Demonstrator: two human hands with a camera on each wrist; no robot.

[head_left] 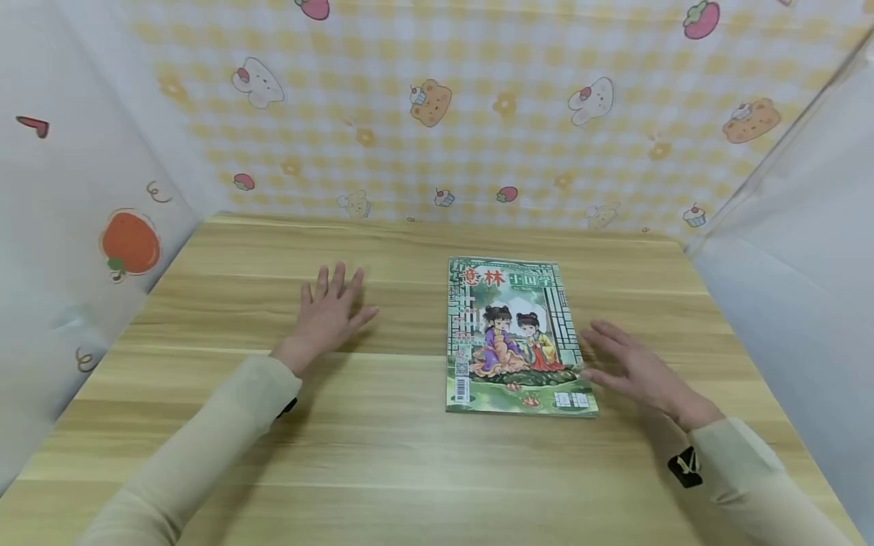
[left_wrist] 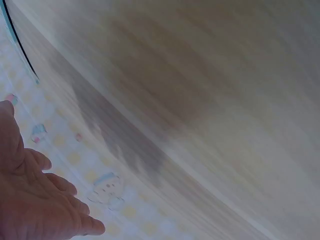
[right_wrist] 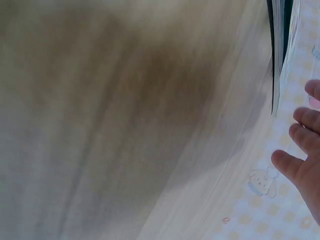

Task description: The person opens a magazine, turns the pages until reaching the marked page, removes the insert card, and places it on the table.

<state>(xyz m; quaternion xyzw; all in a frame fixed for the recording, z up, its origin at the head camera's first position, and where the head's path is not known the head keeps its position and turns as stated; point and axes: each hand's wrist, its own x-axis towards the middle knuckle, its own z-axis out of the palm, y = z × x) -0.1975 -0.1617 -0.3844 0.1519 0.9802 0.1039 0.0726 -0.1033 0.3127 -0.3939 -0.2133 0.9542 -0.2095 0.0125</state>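
The table (head_left: 382, 462) is wood-grained; the wall (head_left: 532, 159) behind, yellow-checked; the side walls (head_left: 51, 205), whitish.

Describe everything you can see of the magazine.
The magazine lies closed, flat and face-up on the table, title at the far end. Its paper-looking cover shows two robed figures within a green border, a barcode at lower left. The right hand is beside its right edge; contact is unclear.

Pale beige sleeves (head_left: 205, 428); black wrist piece (head_left: 683, 469), seemingly gold-marked.

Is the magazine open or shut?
Shut: the magazine lies flat on the table, its illustrated front cover facing up, no pages spread.
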